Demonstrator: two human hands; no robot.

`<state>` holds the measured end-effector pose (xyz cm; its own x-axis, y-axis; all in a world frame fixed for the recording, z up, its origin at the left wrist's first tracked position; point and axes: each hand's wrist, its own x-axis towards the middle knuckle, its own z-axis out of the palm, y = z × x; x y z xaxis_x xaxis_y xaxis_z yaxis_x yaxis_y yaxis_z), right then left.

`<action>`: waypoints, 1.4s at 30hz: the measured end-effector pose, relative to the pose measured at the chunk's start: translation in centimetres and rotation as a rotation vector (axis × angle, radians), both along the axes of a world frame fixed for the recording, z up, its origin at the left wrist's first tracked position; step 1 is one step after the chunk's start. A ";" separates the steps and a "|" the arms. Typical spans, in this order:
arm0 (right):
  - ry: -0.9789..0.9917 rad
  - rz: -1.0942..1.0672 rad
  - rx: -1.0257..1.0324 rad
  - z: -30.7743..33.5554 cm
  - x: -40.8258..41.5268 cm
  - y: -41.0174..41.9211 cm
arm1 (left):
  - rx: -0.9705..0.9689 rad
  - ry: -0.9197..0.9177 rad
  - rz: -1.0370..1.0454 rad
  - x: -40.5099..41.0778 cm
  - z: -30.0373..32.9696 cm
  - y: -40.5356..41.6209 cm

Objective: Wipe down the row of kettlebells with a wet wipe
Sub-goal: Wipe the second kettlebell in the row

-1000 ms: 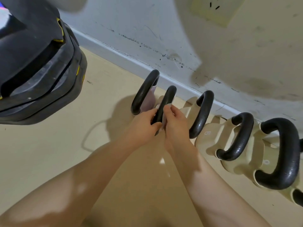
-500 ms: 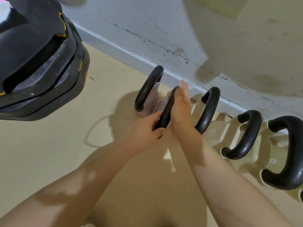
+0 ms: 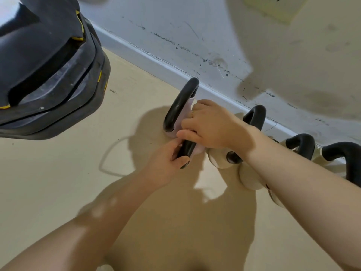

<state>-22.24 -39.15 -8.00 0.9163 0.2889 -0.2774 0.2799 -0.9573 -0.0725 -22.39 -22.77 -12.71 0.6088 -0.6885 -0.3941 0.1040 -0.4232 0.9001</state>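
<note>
A row of kettlebells with black handles runs along the wall, from a pink one (image 3: 180, 106) at the left to cream ones (image 3: 220, 161) toward the right. My left hand (image 3: 168, 161) grips the near end of the second kettlebell's black handle (image 3: 188, 149). My right hand (image 3: 211, 126) lies over the top of that same handle, fingers curled down around it. The wet wipe is hidden; only a pale sliver shows near my right thumb.
A large black piece of gym equipment (image 3: 45, 71) with yellow marks looms at the upper left. The scuffed white wall (image 3: 214, 40) and its skirting stand right behind the kettlebells. Beige floor (image 3: 78, 173) spreads in front.
My right hand moved from the side of the handle up and over its top, toward the pink kettlebell. The left hand kept its grip on the handle's near end.
</note>
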 end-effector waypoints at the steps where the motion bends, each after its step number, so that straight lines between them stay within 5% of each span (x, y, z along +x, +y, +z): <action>1: -0.014 -0.022 -0.034 0.1 -0.1 -0.4 | -0.007 0.010 0.014 -0.1 -0.1 -0.1; 4: -0.132 -0.231 -0.119 0.0 0.1 -0.4 | -0.024 -0.001 0.045 0.1 0.0 -0.5; 9: -0.266 0.031 -0.208 -2.5 -1.9 -0.5 | 0.021 -0.117 0.045 0.5 0.2 -1.8; 13: -0.352 -0.205 -0.203 -2.1 -1.4 -1.3 | 0.086 -0.178 0.015 1.0 0.8 -3.8; 18: -0.210 -0.120 -0.143 -2.5 -3.6 -2.5 | 0.194 -0.321 -0.004 1.1 0.9 -5.6; 22: -0.271 -0.360 -0.144 -1.9 -3.3 -2.8 | 0.200 -0.274 0.072 1.2 1.7 -6.7; 28: -0.240 -0.171 -0.173 -3.6 -5.6 0.3 | 0.087 0.115 0.145 2.3 2.3 -2.8; 31: -0.324 -0.084 -0.301 -4.6 -5.2 1.1 | 0.089 0.056 0.163 3.2 2.9 -1.1; 37: -0.145 -0.068 -0.665 -7.3 -6.9 5.2 | 0.159 -0.123 -0.017 2.8 4.3 -1.8; 42: -0.241 -0.268 -0.567 -6.5 -5.6 4.0 | 0.121 -0.079 0.059 3.6 5.0 -1.7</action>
<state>-27.85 -35.13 -14.46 0.9914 -0.0869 -0.0977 -0.0271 -0.8673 0.4971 -18.78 -24.46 -7.72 0.6789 -0.6013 -0.4215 0.0628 -0.5243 0.8492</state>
